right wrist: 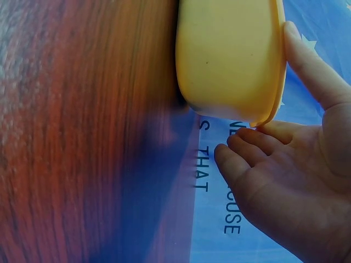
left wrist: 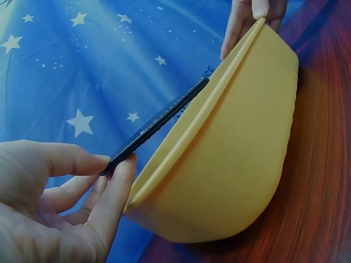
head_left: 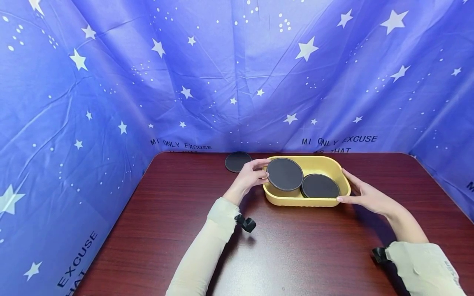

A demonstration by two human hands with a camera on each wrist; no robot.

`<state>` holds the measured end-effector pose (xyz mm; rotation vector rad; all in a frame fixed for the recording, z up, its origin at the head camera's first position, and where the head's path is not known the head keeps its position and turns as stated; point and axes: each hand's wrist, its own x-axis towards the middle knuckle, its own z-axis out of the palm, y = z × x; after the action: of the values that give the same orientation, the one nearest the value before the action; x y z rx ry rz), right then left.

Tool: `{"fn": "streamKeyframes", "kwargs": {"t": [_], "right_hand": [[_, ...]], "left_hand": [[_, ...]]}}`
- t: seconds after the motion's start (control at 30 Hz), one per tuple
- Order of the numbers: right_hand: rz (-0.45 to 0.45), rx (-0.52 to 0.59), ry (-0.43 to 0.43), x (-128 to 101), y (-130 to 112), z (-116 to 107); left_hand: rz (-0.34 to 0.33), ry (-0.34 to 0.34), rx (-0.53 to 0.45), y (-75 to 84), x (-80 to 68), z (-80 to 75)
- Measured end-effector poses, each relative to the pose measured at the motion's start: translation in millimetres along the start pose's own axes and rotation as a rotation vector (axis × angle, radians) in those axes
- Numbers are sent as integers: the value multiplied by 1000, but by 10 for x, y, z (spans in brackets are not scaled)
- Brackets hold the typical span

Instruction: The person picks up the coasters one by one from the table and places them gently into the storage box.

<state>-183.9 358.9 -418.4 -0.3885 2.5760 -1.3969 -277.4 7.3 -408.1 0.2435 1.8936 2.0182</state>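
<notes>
A round black coaster [head_left: 284, 174] with a stitched edge is pinched between the thumb and fingers of my left hand [head_left: 249, 177]. It tilts over the left part of a yellow plastic basin [head_left: 301, 202]. Seen edge-on in the left wrist view, the coaster [left wrist: 159, 121] stands partly above the basin's rim. Another black coaster [head_left: 320, 186] lies inside the basin at the right. My right hand [head_left: 370, 196] is at the basin's right end, thumb against the rim on the near side and fingers extended along the far side.
One more black coaster [head_left: 238, 162] lies on the brown wooden table [head_left: 166, 230] near its back edge, behind my left hand. A blue star-printed cloth [head_left: 237, 74] hangs around the back and sides of the table.
</notes>
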Motion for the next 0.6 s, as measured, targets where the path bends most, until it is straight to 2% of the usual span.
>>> {"fn": "streamKeyframes", "kwargs": {"t": [0.2,0.6], "right_hand": [[-9,5,2,-6,6,0],[0,17,-7,5,-10,-8]], "left_hand": [[18,-6,49,31,40,118],[-5,-24,100,48,179,391]]}}
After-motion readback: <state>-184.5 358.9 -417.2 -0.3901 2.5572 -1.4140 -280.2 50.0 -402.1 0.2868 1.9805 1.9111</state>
